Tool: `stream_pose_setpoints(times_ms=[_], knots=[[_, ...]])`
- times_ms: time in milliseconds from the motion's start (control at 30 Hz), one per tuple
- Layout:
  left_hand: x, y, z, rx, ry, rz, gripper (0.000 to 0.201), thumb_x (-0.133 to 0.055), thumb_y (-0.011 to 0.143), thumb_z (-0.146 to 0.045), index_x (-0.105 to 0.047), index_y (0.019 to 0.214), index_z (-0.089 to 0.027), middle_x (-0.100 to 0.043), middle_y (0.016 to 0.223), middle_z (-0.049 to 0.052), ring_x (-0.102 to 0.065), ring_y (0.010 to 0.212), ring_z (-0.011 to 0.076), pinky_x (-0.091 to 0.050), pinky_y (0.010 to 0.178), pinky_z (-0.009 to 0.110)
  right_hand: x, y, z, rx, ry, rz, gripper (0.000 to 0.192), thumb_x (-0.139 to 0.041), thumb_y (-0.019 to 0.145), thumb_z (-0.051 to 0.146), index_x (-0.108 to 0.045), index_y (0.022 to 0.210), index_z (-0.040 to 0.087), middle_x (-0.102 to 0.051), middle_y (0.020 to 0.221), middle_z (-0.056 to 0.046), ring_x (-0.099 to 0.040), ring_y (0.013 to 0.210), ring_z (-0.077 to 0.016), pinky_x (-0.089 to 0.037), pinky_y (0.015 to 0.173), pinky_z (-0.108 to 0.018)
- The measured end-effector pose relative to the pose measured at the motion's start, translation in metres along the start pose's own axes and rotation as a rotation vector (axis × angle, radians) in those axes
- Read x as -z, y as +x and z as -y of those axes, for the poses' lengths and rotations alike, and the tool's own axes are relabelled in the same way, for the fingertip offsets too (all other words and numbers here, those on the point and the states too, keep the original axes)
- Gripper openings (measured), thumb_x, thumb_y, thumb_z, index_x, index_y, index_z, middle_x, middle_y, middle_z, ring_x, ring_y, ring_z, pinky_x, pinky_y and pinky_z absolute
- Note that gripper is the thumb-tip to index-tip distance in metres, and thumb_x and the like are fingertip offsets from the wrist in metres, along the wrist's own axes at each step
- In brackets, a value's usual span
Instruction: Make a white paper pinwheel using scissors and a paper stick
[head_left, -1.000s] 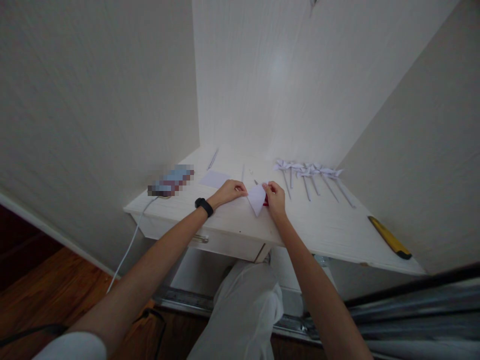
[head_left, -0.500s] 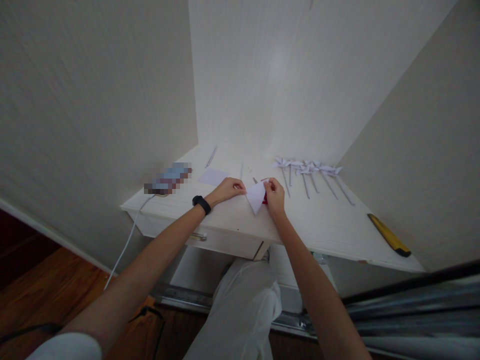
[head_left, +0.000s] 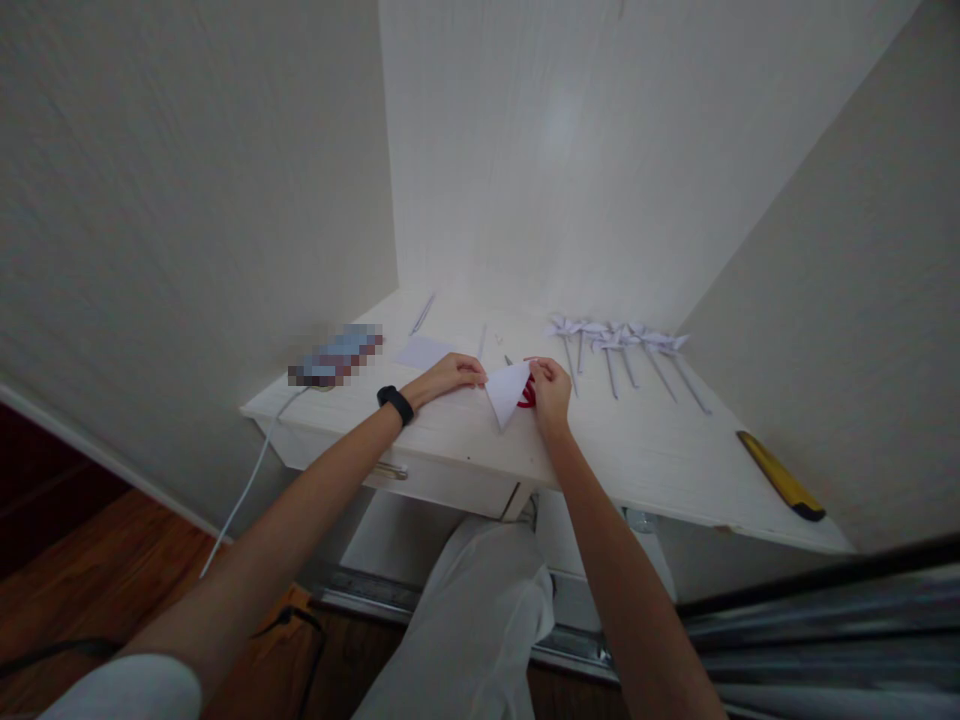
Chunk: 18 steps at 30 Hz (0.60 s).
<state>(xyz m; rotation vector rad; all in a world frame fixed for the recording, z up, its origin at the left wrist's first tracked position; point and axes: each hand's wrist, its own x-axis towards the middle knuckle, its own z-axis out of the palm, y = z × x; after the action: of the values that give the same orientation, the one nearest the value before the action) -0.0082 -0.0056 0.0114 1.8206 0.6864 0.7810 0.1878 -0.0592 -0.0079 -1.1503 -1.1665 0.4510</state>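
White paper folded into a triangle (head_left: 506,392) sits between both hands over the middle of the white wooden desk (head_left: 645,460), one corner pointing down toward the desk's near edge. The left hand (head_left: 450,376), with a black band (head_left: 394,403) on its wrist, pinches the paper's left corner with fingers curled close. The right hand (head_left: 551,388) is closed on the paper's right corner; a small red object (head_left: 528,393) shows just beside its fingers, partly hidden behind the paper, and whether the hand also grips it cannot be told.

Farther back on the desk, a flat pale sheet of paper (head_left: 424,351) lies just beyond the left hand. A row of white paper pinwheels on thin sticks (head_left: 619,348) lies to the right of the hands, near the back wall. A yellow and black utility knife (head_left: 780,474) rests well apart at the desk's right end. A white cable (head_left: 244,500) hangs off the desk's left corner toward the wooden floor.
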Motion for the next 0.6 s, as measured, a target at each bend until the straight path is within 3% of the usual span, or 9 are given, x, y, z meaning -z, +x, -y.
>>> stream_pose_setpoints(times_ms=[200, 600], knots=[[-0.001, -0.001, -0.002, 0.022, -0.107, 0.004, 0.021, -0.068, 0.067, -0.031, -0.062, 0.071, -0.012, -0.061, 0.067, 0.001, -0.051, 0.064, 0.0097, -0.036, 0.065, 0.024, 0.000, 0.002, 0.001, 0.011, 0.021, -0.042, 0.022, -0.052, 0.076, 0.035, -0.064, 0.079, 0.016, -0.066, 0.076, -0.005, -0.060, 0.070, -0.0174, -0.046, 0.068, -0.030], [-0.001, -0.002, 0.006, 0.002, -0.145, 0.055, 0.020, -0.067, 0.070, -0.030, -0.056, 0.069, -0.013, -0.057, 0.065, -0.002, -0.048, 0.058, 0.0074, -0.032, 0.058, 0.020, 0.001, -0.003, 0.001, 0.048, -0.013, -0.016, 0.019, -0.048, 0.079, 0.034, -0.055, 0.069, 0.019, -0.055, 0.067, 0.000, -0.051, 0.065, -0.0147, -0.040, 0.060, -0.026]])
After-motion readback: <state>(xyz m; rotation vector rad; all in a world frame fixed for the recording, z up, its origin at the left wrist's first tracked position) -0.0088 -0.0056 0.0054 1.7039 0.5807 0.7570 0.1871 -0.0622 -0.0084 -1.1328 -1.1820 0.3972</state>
